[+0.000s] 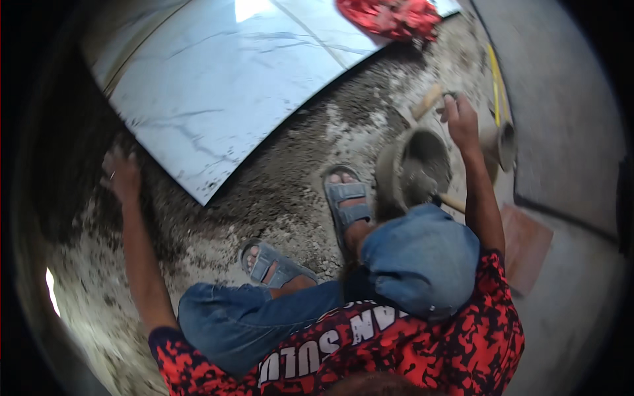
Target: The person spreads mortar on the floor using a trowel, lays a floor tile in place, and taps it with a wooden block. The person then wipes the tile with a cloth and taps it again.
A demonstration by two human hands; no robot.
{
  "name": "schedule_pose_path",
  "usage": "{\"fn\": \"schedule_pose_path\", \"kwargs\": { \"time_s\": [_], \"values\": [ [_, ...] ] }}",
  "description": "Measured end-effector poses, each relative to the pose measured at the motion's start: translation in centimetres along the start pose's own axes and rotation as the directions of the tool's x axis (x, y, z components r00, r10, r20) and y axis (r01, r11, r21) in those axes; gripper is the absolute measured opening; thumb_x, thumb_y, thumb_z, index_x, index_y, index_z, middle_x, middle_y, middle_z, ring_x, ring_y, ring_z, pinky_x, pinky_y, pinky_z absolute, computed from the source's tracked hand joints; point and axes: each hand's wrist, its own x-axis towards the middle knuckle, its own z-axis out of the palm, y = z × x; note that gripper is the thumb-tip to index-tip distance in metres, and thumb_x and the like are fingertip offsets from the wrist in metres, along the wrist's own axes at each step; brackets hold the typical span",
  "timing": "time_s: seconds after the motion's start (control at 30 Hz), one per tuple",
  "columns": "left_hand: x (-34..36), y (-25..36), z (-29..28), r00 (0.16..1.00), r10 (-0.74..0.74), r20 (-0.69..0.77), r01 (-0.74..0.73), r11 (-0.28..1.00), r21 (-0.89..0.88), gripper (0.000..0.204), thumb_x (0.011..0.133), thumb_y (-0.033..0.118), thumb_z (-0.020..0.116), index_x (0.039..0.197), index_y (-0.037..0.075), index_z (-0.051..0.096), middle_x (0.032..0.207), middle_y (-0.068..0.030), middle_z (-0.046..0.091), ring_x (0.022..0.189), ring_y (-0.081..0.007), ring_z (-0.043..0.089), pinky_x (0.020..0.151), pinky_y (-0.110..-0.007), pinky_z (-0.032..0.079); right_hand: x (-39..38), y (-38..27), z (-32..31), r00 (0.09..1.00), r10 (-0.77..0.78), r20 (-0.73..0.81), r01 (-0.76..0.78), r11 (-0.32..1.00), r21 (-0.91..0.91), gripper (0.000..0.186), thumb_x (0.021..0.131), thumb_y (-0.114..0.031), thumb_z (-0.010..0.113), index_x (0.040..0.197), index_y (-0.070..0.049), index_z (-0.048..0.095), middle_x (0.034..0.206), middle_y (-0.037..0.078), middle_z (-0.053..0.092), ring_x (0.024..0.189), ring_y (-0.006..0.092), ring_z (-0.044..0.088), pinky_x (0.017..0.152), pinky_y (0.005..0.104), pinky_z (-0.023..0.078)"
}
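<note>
My left hand (pixel 122 177), a little blurred, is open with its fingers spread over the dark, crumbly mortar bed (pixel 277 165). It is beside the left edge of a large white marble-patterned tile (pixel 205 99). My right hand (pixel 460 120) is raised above a bucket (pixel 389 173) holding wet grey mortar. Its fingers are curled around something small and dark that I cannot make out. Just left of those fingertips lies a piece of wood, perhaps a handle (pixel 428 101). From the bucket, a tool's wooden handle (pixel 453 202) sticks out toward my right knee.
A crumpled red shiny wrapper (pixel 389 18) lies on the tiles at the far side. Right of my right arm are a grey container (pixel 506 146), a yellow strip (pixel 495 86) and a reddish flat slab (pixel 527 248). A grey slab edge (pixel 561 105) runs along the right. My sandalled feet (pixel 347 198) rest among loose mortar.
</note>
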Motion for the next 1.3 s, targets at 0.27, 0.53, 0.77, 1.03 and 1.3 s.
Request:
{"fn": "schedule_pose_path", "kwargs": {
  "time_s": [0.27,0.53,0.77,1.03,1.3],
  "values": [
    [1.2,7.2,-1.2,0.929,0.343,-0.138,-0.369,0.882,-0.293,0.061,0.088,0.036,0.052,0.142,0.018,0.030,0.148,-0.0179,0.022,0.136,-0.0349,0.022,0.106,-0.058,0.017,3.7,14.3,-2.3,0.977,0.152,0.150,-0.085,0.921,-0.379,0.040,0.080,-0.021,0.059,0.115,-0.002,0.056,0.106,0.020,0.063,0.099,0.0334,0.060,0.088,0.0387,0.045],
    [-3.2,14.3,-7.9,0.742,0.580,0.337,-0.500,0.813,-0.298,0.066,0.087,0.041,0.053,0.143,0.019,0.025,0.149,-0.0176,0.018,0.134,-0.0426,0.021,0.105,-0.055,0.025,9.0,21.4,8.1,0.595,-0.067,0.801,0.424,0.873,-0.242,0.063,0.063,-0.027,0.079,0.114,-0.002,0.051,0.107,0.022,0.057,0.104,0.0383,0.052,0.089,0.0420,0.042],
    [-2.3,12.5,-9.2,0.813,0.518,0.266,-0.409,0.833,-0.372,0.056,0.086,0.037,0.055,0.135,0.013,0.038,0.131,-0.0175,0.043,0.114,-0.0395,0.047,0.093,-0.049,0.040,9.0,19.2,11.0,0.740,0.039,0.671,0.215,0.932,-0.292,0.081,0.052,-0.032,0.086,0.111,0.003,0.043,0.109,0.025,0.052,0.105,0.0409,0.051,0.089,0.0400,0.043],
    [0.7,17.2,-10.4,0.867,0.449,0.217,-0.389,0.881,-0.270,0.049,0.086,0.034,0.056,0.127,0.009,0.046,0.099,-0.0165,0.056,0.081,-0.0358,0.061,0.073,-0.046,0.049,9.4,21.5,10.2,0.739,-0.014,0.674,0.285,0.912,-0.294,0.076,0.048,-0.033,0.085,0.109,0.000,0.054,0.107,0.023,0.056,0.103,0.0409,0.051,0.088,0.0411,0.044],
    [-0.6,13.3,-8.4,0.835,0.511,0.205,-0.423,0.834,-0.355,0.051,0.085,0.033,0.056,0.129,0.010,0.042,0.114,-0.0149,0.051,0.094,-0.0321,0.058,0.078,-0.044,0.047,11.7,26.6,9.2,0.892,-0.016,0.451,0.183,0.926,-0.329,0.046,0.062,-0.024,0.067,0.097,0.001,0.050,0.082,0.016,0.055,0.070,0.0264,0.055,0.058,0.0360,0.047]
  ]
}}
